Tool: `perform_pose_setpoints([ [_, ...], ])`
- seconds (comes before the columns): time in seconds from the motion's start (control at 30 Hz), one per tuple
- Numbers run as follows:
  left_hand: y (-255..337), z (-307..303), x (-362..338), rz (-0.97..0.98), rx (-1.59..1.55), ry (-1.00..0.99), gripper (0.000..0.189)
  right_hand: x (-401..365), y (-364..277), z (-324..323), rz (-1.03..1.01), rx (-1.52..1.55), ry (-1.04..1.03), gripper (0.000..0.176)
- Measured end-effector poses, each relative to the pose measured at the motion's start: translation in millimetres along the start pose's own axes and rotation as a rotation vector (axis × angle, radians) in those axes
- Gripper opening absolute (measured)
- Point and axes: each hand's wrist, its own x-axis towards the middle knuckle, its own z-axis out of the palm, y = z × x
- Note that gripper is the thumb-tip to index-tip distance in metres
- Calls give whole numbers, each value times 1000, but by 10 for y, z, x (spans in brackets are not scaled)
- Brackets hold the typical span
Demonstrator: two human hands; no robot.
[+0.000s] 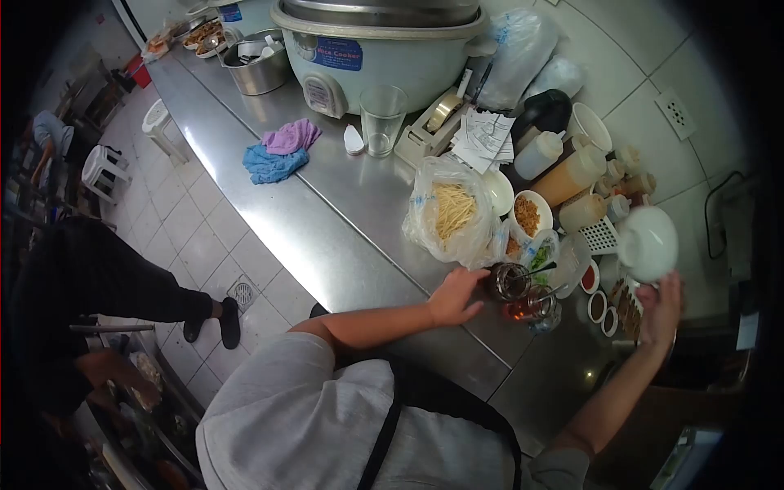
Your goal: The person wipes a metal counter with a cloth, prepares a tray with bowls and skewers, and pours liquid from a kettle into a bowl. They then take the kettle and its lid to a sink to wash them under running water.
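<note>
My right hand (660, 314) holds a white bowl (649, 243) up at the right, its rounded side toward me and slightly blurred. Below and left of it are small dishes of sauce, one with red sauce (589, 276) and one with dark sauce (598, 307). My left hand (457, 299) is over the steel counter, thumb and fingers apart and nothing in it. Its fingertips come right up to a dark glass jar (510, 282) with a spoon handle sticking out. Beside that jar stands another jar of reddish liquid (532, 304).
A bag of noodle-like strips (454, 211), a bowl of brown bits (529, 212) and squeeze bottles (572, 175) crowd the wall side. A rice cooker (384, 53), a tall glass (382, 122) and cloths (278, 155) sit farther back. Another person's leg (139, 273) is at the left.
</note>
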Motion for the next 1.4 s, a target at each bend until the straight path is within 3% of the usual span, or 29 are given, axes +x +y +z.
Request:
perform_pose_setpoints([
  [0.07,-189,-2,-31,15,-278,80,61,-373,-103,689,-23,-40,-246,24],
  [0.17,-53,-743,-101,-585,-1098,-141,62,-842,-2,1503,44,-43,-587,16],
  [0.2,-42,-1057,-143,-626,-1349,-263,65,-976,15,1720,112,-168,-671,14],
  [0.23,-28,-1353,-189,-666,-1598,-392,69,-1117,90,1970,-13,-304,-718,13],
  [0.27,21,-1604,-221,-673,-1626,-432,65,-1218,236,2185,-44,-313,-756,12],
  [0.3,71,-1842,-234,-679,-1651,-475,61,-1283,327,2373,-465,-463,-759,11],
  [0.33,67,-2033,-234,-686,-1675,-519,58,-1297,400,2558,-615,-451,-837,13],
  [0.43,-344,-2244,-319,-775,-1456,-296,53,-1213,295,2948,-494,-429,-917,17],
  [0.5,-462,-2371,-241,-706,-1185,-126,53,-718,364,3201,-560,-358,-496,21],
  [0.53,-509,-2445,-187,-662,-1050,-48,54,-360,308,3254,-341,-369,-345,17],
  [0.57,-581,-2499,-119,-702,-925,0,54,41,302,3336,-165,-146,-218,12],
  [0.6,-682,-2528,-40,-732,-803,49,54,523,487,3351,-219,-38,-136,11],
  [0.63,-792,-2558,38,-757,-683,101,55,790,427,3365,-166,-35,-57,15],
  [0.67,-904,-2588,99,-736,-611,76,53,1076,488,3402,-146,-105,108,29],
  [0.77,-1462,-2519,214,-428,-498,41,52,1635,680,3537,172,-69,420,45],
  [0.8,-1386,-2572,255,-393,-534,25,55,1650,599,3561,218,-49,414,53],
  [0.9,-1546,-2565,243,-208,-212,41,60,1723,578,3584,174,210,426,47],
  [1.07,-1401,-2683,245,22,-69,98,62,1975,607,3656,42,324,695,21],
  [1.17,-1361,-2712,281,27,-68,103,61,2055,574,3550,-57,436,678,17],
  [1.33,-1414,-2642,250,-8,-64,103,62,1801,-103,3444,-236,221,700,20],
  [1.4,-1378,-2654,269,-1,-30,105,62,1631,-389,3245,-327,249,613,13],
])
